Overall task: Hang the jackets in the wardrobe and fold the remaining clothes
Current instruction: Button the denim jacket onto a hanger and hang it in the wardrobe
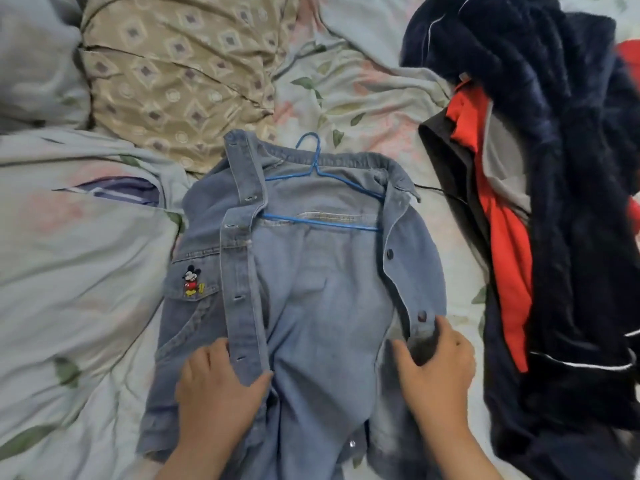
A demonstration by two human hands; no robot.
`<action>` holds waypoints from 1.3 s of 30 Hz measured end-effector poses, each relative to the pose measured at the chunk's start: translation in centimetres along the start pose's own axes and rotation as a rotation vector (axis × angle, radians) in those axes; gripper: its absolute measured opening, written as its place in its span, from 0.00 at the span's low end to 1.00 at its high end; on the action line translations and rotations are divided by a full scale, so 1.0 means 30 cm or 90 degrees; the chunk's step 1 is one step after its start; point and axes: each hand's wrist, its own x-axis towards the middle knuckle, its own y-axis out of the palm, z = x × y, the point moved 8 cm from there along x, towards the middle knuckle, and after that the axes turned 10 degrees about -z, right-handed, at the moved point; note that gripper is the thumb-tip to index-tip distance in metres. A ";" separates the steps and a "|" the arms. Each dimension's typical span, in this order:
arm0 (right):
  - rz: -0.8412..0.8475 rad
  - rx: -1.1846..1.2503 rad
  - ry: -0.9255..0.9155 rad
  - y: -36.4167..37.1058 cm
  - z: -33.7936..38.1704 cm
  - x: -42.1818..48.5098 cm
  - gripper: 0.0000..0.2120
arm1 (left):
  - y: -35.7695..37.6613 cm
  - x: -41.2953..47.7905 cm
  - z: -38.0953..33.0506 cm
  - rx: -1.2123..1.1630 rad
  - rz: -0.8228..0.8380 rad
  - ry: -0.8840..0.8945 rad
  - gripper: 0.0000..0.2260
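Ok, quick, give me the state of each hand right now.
Left hand: grips the buttonhole edge of the denim jacket.
Right hand: grips the jacket's button edge.

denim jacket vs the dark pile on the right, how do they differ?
The denim jacket is pale blue and lies spread flat and open; the dark pile is navy and red, and heaped. The jacket has a blue hanger in it; none shows in the pile. Both hands, left hand and right hand, grip the jacket only. Both lie on the bed.
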 end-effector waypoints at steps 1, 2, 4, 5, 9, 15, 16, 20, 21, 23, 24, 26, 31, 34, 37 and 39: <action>0.016 0.017 0.050 0.004 -0.046 -0.027 0.33 | 0.025 -0.023 0.032 -0.004 0.040 -0.029 0.31; 0.023 0.047 0.098 0.005 -0.087 -0.046 0.31 | 0.047 -0.038 0.055 -0.044 0.067 -0.046 0.26; 0.030 0.034 0.144 -0.003 -0.133 -0.056 0.22 | 0.047 -0.058 0.078 -0.191 0.073 -0.086 0.07; 0.033 -0.001 0.129 -0.009 -0.137 -0.050 0.16 | 0.032 -0.063 0.089 -0.253 0.067 -0.116 0.04; 0.058 0.065 0.181 -0.071 -0.130 0.003 0.05 | -0.133 -0.063 0.122 -0.411 -0.067 -0.150 0.12; -0.145 0.138 0.081 -0.518 0.066 0.196 0.03 | -0.468 -0.092 0.066 -0.556 -0.172 -0.060 0.06; -0.160 0.149 0.055 -0.588 0.117 0.201 0.03 | -0.502 -0.107 0.030 -0.570 -0.156 -0.023 0.06; -0.077 0.209 -0.045 -0.632 0.324 0.136 0.03 | -0.503 -0.183 -0.157 -0.587 0.017 0.090 0.09; -0.017 0.223 -0.062 -0.569 0.370 0.101 0.02 | -0.475 -0.193 -0.194 -0.566 0.057 0.111 0.09; 0.121 0.232 -0.061 -0.387 0.429 0.009 0.06 | -0.407 -0.203 -0.262 -0.491 0.127 0.173 0.10; 0.195 0.221 -0.047 -0.285 0.442 -0.041 0.07 | -0.368 -0.204 -0.286 -0.462 0.162 0.193 0.09; 0.358 0.211 0.020 -0.084 0.429 -0.145 0.08 | -0.278 -0.187 -0.290 -0.423 0.216 0.187 0.12; 0.424 0.446 0.344 0.058 0.248 -0.197 0.14 | -0.069 -0.155 -0.208 -0.225 0.322 0.177 0.06; 0.098 0.285 0.268 -0.083 -0.003 0.002 0.13 | -0.048 -0.129 -0.202 -0.206 0.224 0.142 0.02; 0.045 0.120 0.286 -0.093 -0.196 0.119 0.12 | -0.048 -0.120 -0.314 -0.203 0.095 0.235 0.15; 0.152 0.202 0.299 0.014 -0.203 0.145 0.13 | 0.016 -0.133 -0.408 -0.155 0.141 0.313 0.27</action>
